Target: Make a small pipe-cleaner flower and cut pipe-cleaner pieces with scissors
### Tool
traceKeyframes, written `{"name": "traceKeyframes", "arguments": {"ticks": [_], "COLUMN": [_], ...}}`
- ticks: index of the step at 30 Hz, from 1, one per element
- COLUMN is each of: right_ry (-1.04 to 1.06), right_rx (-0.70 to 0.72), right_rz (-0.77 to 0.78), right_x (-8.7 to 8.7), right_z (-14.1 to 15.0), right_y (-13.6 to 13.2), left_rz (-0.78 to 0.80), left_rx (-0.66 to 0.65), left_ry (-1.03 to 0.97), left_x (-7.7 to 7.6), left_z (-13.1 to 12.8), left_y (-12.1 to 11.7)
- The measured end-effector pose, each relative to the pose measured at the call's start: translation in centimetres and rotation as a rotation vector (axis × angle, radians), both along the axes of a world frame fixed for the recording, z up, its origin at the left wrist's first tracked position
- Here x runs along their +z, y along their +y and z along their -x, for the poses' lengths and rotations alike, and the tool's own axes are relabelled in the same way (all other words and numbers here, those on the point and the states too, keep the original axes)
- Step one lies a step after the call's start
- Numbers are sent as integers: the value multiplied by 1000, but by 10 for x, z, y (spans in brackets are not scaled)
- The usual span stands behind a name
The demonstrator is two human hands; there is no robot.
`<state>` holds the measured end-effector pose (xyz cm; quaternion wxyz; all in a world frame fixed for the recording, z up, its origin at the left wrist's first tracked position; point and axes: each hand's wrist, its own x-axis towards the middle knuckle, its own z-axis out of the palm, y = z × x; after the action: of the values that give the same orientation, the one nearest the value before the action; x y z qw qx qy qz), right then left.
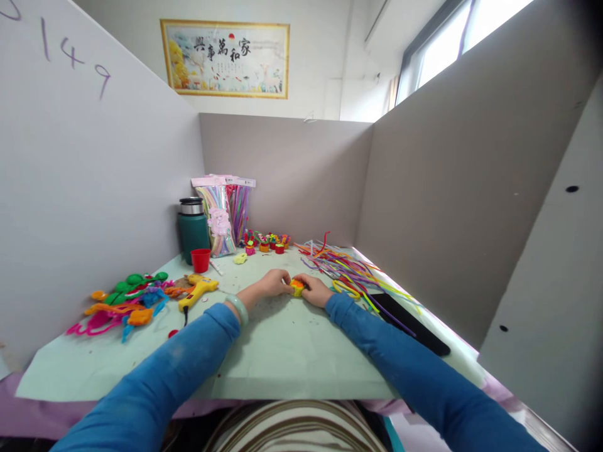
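Observation:
Both of my hands meet over the middle of the table, around a small yellow and orange craft piece (298, 288). My left hand (275, 282) grips it from the left with the fingers closed. On its other side my right hand (316, 291) pinches it, fingers partly hidden. What the piece is made of is too small to tell. Just right of my right hand lie yellow-handled scissors (347, 289), partly under loose pipe cleaners (355, 270). A yellow glue gun (202, 288) rests left of my left hand, its nozzle out of clear sight.
Colourful pipe-cleaner shapes (127, 298) are heaped at left. Behind stand a green bottle (193, 232), a red cup (200, 260), packs of pipe cleaners (221, 216) and several small potted flower crafts (264, 242). A black flat slab (414, 323) lies right. Grey partitions (287, 169) enclose the table.

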<state>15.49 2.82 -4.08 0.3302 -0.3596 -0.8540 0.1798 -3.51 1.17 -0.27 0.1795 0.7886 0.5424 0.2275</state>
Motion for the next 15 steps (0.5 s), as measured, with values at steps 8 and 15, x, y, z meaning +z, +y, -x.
{"name": "traceKeyframes", "arguments": {"ticks": [8, 15], "right_ry": [-32, 136], "right_rx": [-3, -39], "right_rz": [-5, -16], "right_x": [6, 6], "right_z": [0, 3], "right_y": [-8, -6], "left_rz": [-50, -176], "left_rx": [-11, -27], "left_ry": [29, -62], "left_x": [3, 5], "left_z": [-1, -5], "left_y": [-4, -2]}}
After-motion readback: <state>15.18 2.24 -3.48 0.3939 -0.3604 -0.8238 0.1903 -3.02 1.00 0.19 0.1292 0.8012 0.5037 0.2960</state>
